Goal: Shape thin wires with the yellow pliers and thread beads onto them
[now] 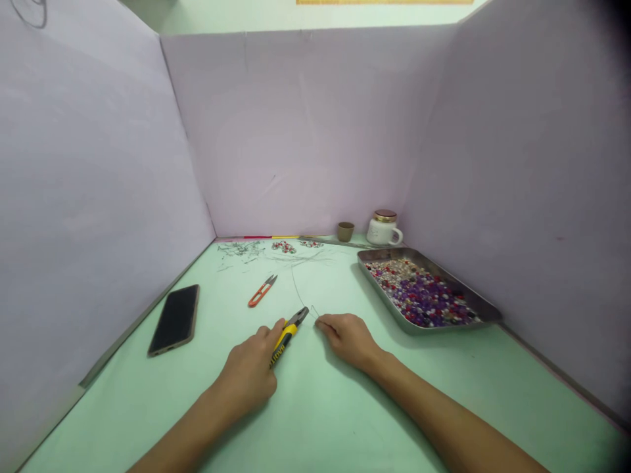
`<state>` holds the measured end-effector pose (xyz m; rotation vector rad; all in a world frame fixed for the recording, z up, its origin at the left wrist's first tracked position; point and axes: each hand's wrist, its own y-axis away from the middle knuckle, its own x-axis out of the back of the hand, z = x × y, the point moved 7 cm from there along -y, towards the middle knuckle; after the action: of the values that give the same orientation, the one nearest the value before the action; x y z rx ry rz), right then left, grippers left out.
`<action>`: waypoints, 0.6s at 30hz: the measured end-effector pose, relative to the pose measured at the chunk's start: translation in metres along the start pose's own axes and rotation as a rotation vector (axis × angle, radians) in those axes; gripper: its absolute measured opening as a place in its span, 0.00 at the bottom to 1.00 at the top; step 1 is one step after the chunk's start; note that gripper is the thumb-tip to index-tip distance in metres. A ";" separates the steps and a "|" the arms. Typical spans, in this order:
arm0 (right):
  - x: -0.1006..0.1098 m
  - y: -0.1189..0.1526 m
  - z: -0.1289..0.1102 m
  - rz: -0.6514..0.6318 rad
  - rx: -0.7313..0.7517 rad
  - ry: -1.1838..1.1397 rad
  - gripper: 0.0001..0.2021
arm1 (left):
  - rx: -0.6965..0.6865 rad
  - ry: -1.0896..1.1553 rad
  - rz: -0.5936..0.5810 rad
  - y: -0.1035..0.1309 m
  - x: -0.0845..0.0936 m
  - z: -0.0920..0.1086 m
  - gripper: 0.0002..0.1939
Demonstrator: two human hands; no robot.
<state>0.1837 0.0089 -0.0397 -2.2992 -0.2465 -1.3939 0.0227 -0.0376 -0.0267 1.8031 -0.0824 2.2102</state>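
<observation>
My left hand (254,368) is wrapped round the yellow and black handles of a pair of pliers (288,335), whose metal jaws point up and to the right. Just right of the jaws, my right hand (348,338) pinches a thin bent wire (313,310) between thumb and fingertips. A long thin strand (296,284) curves up from near the plier jaws. Whether the jaws touch any wire is too small to tell. Beyond the pliers lie orange-handled thread snips (263,291), blades pointing away.
A metal tray (389,303) of mixed beads stands at the right. A phone (174,320) lies at the left. Toward the back are wire scraps (241,248), beaded pieces (284,247), a small cup (346,231) and a lidded white mug (382,231). Pale panels enclose the table.
</observation>
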 end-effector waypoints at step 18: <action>-0.005 -0.002 0.003 -0.050 -0.006 0.013 0.14 | -0.018 -0.052 0.024 -0.001 0.000 0.003 0.41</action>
<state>0.1831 0.0122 -0.0444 -2.3025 -0.2981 -1.4354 0.0257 -0.0376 -0.0260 1.8598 -0.1344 2.1721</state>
